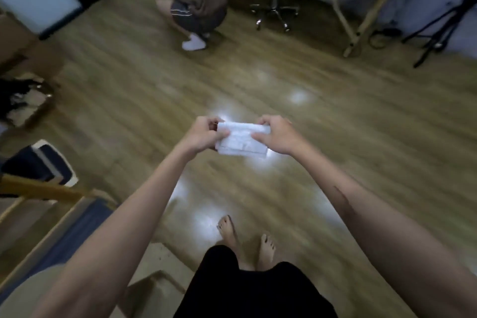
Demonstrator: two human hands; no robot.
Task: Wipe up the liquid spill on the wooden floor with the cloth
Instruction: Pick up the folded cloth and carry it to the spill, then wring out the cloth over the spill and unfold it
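Note:
A folded white cloth [241,140] is held out in front of me at about waist height, above the wooden floor [361,142]. My left hand [204,134] grips its left end and my right hand [277,134] grips its right end. Bright shiny patches lie on the floor below and ahead, one [299,97] past my hands and one [206,217] near my bare feet; the blur keeps me from telling liquid from light glare.
A person crouches on the floor at the back [192,5]. A wheeled stool [275,0] and a wooden table leg [343,23] stand behind. A black tripod [438,31] is at the right. Wooden furniture with blue cushions [38,170] lines the left.

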